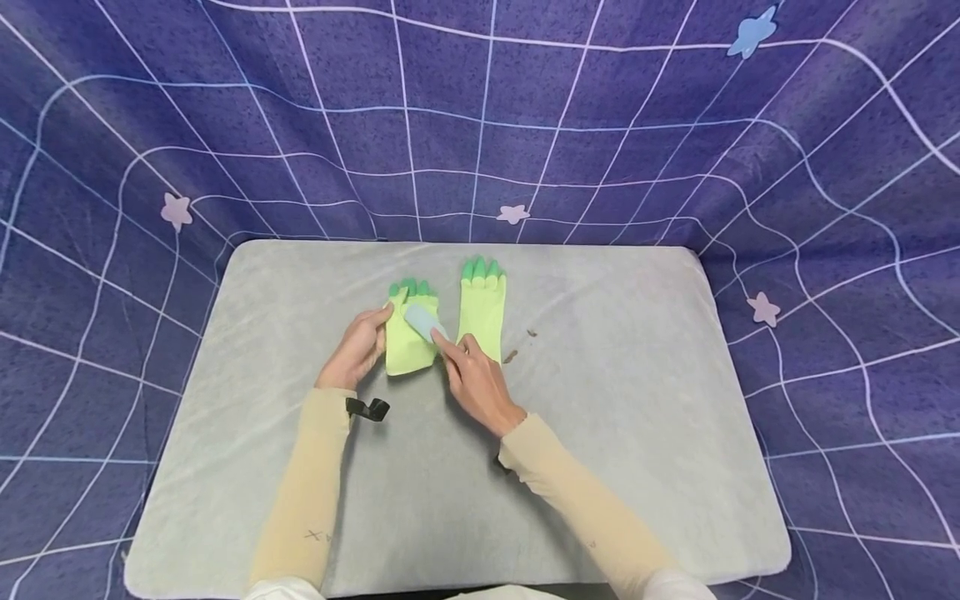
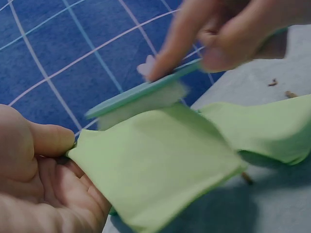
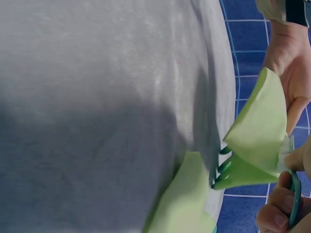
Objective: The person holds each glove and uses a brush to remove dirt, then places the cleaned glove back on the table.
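Note:
My left hand (image 1: 356,352) pinches the left edge of a light green rubber glove (image 1: 408,352) with darker green fingertips. In the left wrist view the thumb lies over that edge and the other fingers are behind it. A scrub brush (image 2: 141,95) with a teal back and pale bristles lies bristle-side against the glove's upper part. Its handle is in my right hand (image 1: 480,385), the index finger stretched along the brush's back. Just right of the held glove, a second matching glove (image 1: 483,312) lies flat, fingers pointing away; my right hand overlaps its cuff.
Small brown bits (image 1: 511,357) lie on the grey cloth-covered table (image 1: 615,350), right of the second glove. A blue-purple curtain (image 1: 450,142) with a grid pattern and stars surrounds the back and sides. Black straps are worn at both wrists.

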